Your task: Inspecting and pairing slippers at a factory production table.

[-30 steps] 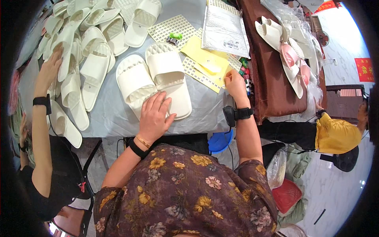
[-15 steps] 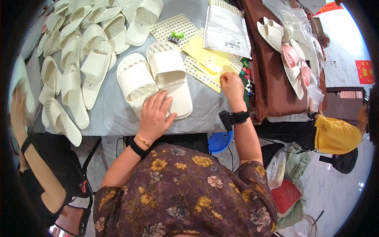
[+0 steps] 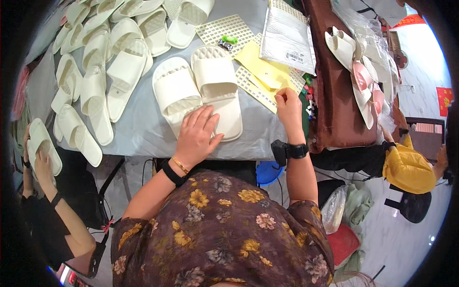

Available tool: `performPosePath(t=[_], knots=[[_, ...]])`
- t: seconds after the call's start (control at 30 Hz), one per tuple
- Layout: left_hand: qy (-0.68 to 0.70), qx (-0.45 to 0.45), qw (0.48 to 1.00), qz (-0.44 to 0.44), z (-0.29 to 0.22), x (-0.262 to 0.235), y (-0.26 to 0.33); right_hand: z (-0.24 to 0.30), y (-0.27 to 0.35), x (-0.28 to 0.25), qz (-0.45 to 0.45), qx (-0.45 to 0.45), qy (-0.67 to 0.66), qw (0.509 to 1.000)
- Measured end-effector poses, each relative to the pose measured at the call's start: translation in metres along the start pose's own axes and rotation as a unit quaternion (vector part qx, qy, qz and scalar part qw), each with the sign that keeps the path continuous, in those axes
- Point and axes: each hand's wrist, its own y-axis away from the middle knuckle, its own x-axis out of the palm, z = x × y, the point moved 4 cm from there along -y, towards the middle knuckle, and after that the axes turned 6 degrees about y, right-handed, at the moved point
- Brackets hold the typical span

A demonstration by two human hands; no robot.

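A pair of white slippers lies side by side in front of me, the left slipper [image 3: 178, 99] tilted a little and the right slipper [image 3: 216, 85] beside it. My left hand [image 3: 197, 133] rests on their heel ends with fingers stretched out, holding nothing. To their right, my right hand [image 3: 289, 113] is pinched, thumb against forefinger, at the near edge of a sheet of small stickers [image 3: 248, 82]. Whatever sits between those fingertips is too small to make out. Plain yellow paper [image 3: 256, 64] partly covers the sticker sheet.
Many white slippers [image 3: 125, 71] crowd the table's left side. Behind the pair lie another sticker sheet [image 3: 224, 29], small wrapped items [image 3: 228, 40] and a white plastic mailer [image 3: 287, 43]. A brown-covered surface [image 3: 330, 115] bears more slippers. At left a co-worker's hands hold a slipper [image 3: 44, 146].
My right hand has drawn slightly back from the sticker sheet, still pinched. My left hand stays on the pair. The whole view has shifted, and the co-worker's slipper has come lower.
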Motion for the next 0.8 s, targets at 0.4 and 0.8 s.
performPosePath(t=[0.4, 0.8], knots=[[0.008, -0.004, 1.000, 0.001, 0.000, 0.000, -0.001, 0.103, 0.024, 0.062, 0.172, -0.066, -0.129, 0.974], [0.012, -0.009, 1.000, 0.006, 0.000, -0.002, 0.000, 0.112, 0.020, 0.069, 0.173, -0.097, -0.055, 0.979]])
